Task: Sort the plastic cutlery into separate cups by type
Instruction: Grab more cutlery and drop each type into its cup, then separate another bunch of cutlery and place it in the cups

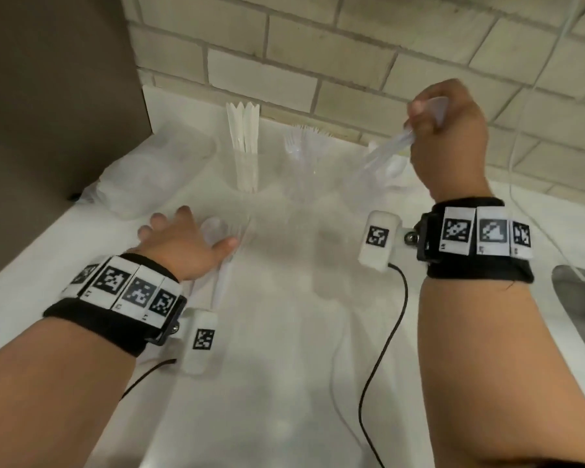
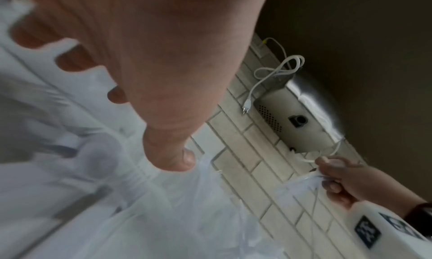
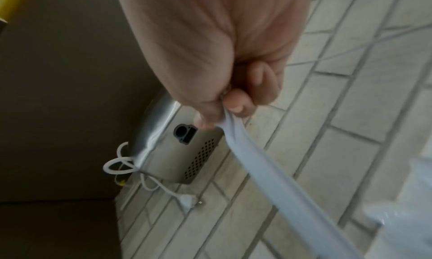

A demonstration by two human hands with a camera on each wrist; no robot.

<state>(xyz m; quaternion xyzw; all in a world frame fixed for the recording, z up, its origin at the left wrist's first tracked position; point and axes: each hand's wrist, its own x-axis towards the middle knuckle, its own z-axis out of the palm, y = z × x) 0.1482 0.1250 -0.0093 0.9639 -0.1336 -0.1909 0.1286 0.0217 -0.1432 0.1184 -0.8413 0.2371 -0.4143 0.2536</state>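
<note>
My right hand (image 1: 429, 126) is raised near the brick wall and grips a bundle of clear plastic spoons (image 1: 385, 150), whose handles slant down to the left; the right wrist view shows those spoon handles (image 3: 268, 167) pinched between thumb and fingers. My left hand (image 1: 190, 234) lies open on the white counter with fingers spread, its thumb beside a clear spoon (image 1: 217, 231). White knives (image 1: 244, 136) stand in a clear cup (image 1: 247, 187). Clear forks (image 1: 301, 136) stand in a second clear cup (image 1: 304, 187). A white spoon (image 1: 394, 167) stands below my right hand; its cup is hard to make out.
A crumpled clear plastic bag (image 1: 149, 177) lies at the back left against a dark panel (image 1: 54, 96). A metal sink (image 1: 581, 315) cuts into the counter at the right. A metal hand dryer (image 3: 177, 148) with a white cord hangs on the brick wall.
</note>
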